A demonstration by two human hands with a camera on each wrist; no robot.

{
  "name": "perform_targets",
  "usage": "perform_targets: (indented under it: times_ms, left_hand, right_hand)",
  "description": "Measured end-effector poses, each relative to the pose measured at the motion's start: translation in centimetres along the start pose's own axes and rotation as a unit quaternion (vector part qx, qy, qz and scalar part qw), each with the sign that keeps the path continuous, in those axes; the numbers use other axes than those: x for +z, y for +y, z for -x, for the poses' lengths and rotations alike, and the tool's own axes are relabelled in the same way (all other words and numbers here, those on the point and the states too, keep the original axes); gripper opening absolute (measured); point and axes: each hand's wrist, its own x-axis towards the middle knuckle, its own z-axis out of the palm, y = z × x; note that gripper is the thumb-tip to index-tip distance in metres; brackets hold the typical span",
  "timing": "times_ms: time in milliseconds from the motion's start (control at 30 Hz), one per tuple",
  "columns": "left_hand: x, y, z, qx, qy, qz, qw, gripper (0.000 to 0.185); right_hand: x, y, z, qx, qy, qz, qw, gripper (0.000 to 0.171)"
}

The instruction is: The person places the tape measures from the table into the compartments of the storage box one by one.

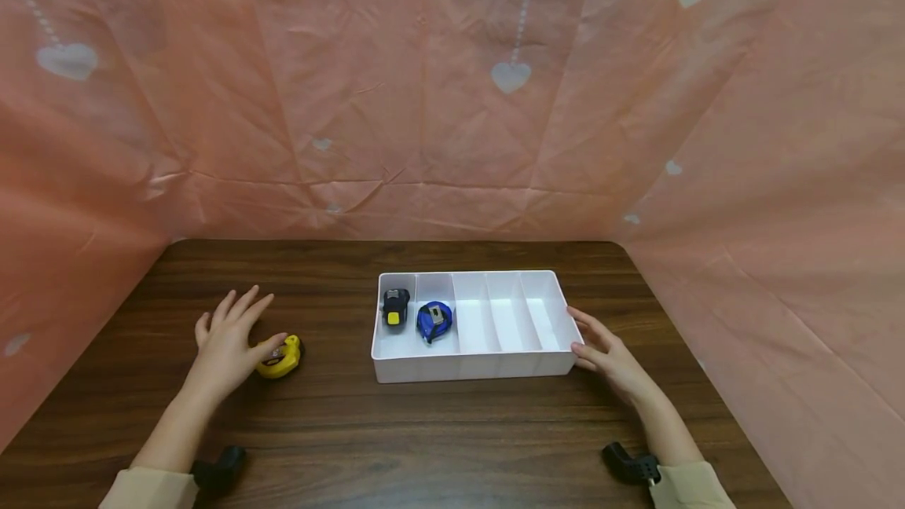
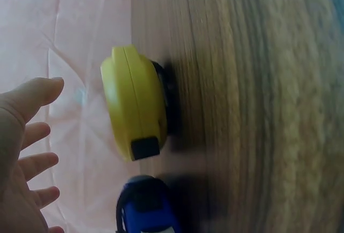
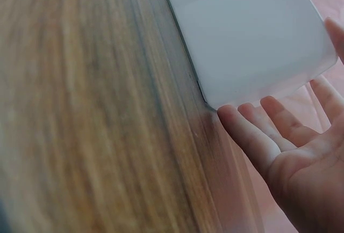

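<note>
On a dark wood surface, the left hand hovers with fingers spread and straight beside a yellow tape measure, well left of a white divided tray; the thumb is at the measure but has no grip on it. To pick it up well, the fingers should likely close around its body. The right hand rests flat, fingers straight, against the tray's right end. Farther back, the tray's two leftmost compartments hold a black tape measure and a blue tape measure.
</note>
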Motion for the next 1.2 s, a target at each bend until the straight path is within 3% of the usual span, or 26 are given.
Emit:
perform_targets:
  times_ms: [467, 1200]
  left_hand:
    - [0.1, -1.9, -0.1, -0.037, 0.001, 0.010, 0.9993, 0.069]
    - [0.9, -4.5, -0.7, -0.111, -0.040, 0.035, 0.9924, 0.075]
  right_hand:
    - [0.1, -0.2, 0.1, -0.002, 0.000, 0.002, 1.000, 0.060]
    - [0.1, 0.0, 0.1, -0.011, -0.003, 0.001, 1.000, 0.059]
